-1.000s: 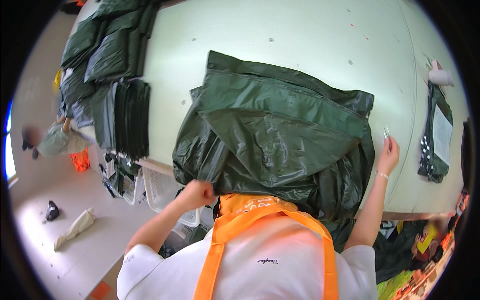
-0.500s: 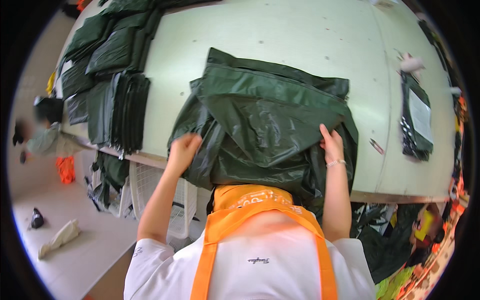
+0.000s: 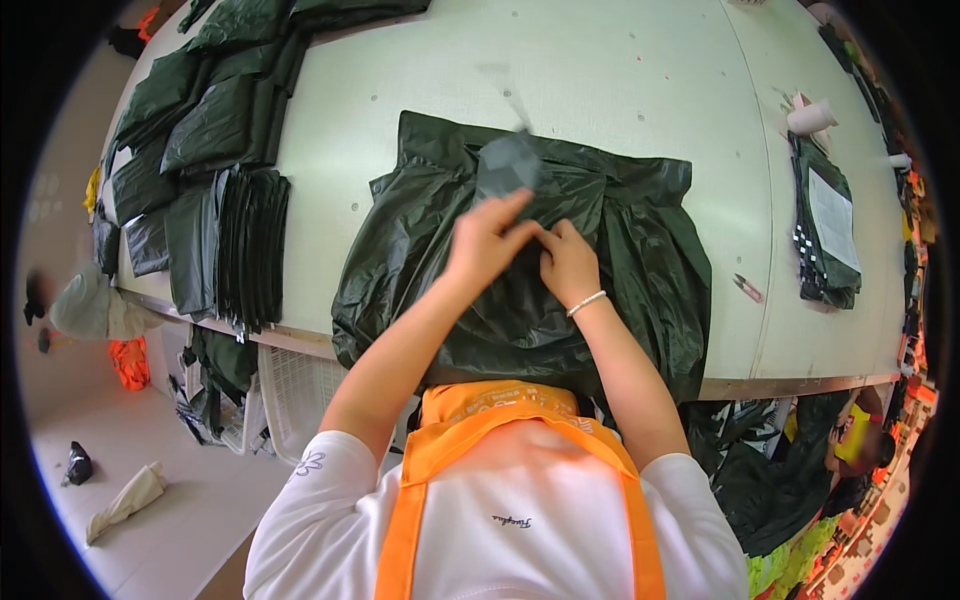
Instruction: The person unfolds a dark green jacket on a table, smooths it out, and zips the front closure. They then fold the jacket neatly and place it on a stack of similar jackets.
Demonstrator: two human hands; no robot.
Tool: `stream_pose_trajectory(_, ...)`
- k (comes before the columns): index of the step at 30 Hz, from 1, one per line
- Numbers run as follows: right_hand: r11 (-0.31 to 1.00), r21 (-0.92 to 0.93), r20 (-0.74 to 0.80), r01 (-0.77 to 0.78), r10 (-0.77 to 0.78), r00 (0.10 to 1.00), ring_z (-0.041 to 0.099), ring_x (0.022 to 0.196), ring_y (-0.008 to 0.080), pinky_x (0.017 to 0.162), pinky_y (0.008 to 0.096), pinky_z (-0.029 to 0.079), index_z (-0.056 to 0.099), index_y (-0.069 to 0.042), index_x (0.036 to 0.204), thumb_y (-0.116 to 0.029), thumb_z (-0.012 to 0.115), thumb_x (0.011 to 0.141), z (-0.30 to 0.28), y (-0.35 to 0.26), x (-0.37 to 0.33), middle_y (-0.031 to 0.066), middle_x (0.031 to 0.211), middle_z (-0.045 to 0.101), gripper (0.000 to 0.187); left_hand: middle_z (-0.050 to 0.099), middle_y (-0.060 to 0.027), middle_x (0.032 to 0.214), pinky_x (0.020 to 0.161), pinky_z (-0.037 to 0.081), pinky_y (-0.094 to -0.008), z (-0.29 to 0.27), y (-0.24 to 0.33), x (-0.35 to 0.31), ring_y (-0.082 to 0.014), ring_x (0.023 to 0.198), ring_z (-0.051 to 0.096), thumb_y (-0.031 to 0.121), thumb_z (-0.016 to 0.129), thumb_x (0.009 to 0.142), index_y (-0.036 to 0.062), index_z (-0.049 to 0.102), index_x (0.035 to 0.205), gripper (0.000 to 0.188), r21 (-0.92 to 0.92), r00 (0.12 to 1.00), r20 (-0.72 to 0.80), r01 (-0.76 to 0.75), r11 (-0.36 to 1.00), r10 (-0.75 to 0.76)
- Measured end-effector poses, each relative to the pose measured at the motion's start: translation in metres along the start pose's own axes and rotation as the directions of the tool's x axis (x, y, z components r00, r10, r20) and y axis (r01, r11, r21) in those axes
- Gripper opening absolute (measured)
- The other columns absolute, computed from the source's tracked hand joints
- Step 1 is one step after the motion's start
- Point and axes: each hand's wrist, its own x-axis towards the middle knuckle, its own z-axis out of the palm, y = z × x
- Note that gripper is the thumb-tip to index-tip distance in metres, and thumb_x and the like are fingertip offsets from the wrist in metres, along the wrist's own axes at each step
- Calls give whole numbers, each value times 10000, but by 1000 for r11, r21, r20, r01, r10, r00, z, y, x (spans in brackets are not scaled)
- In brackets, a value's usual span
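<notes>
A dark green, shiny waterproof-looking garment or bag (image 3: 420, 290) lies bunched on the table before me, its straight banded edge pointing away. Over its middle my left hand (image 3: 487, 238) and my right hand (image 3: 570, 262) almost meet, fingertips close together. A flat grey piece (image 3: 508, 165), smeared by motion, rises from my left fingers, with a faint pale streak beyond it; its kind cannot be made out. My right fingers are pinched at the green material, where folds converge. Whatever lies between the fingertips is hidden.
Folded dark green packs (image 3: 225, 125) are piled at the left, with an upright row (image 3: 255, 245) in front. On the right lie small snips (image 3: 748, 288), a dark bundle with a white sheet (image 3: 832, 215) and a white cup (image 3: 810, 117). A white basket (image 3: 300, 390) stands below the table edge.
Both hands have moved inward from the sides of the green material to its middle. The upper layer has gathered into folds there, and the blurred grey piece has come into sight.
</notes>
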Motion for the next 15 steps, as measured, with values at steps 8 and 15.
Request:
stream_pose_trajectory(8, 976, 32, 306, 213, -213, 928, 443, 1204, 299, 1044, 449, 311, 527, -63, 1245, -373, 719, 714, -44, 6, -47, 149, 1239, 509, 644, 565, -126, 816, 645, 481, -394, 51, -46, -19, -319, 762, 596, 271, 579, 875, 80, 620, 1151, 338, 198, 934, 356, -102, 975, 25)
stream_pose_trajectory(15, 957, -54, 387, 284, -242, 890, 450, 1191, 273, 985, 476, 327, 582, -157, 1191, -132, 721, 673, -19, 33, -63, 84, 1242, 530, 537, 587, -160, 903, 763, 464, -404, 49, -40, -7, -351, 855, 589, 368, 486, 933, 93, 577, 1232, 417, 111, 826, 552, 62, 992, -113)
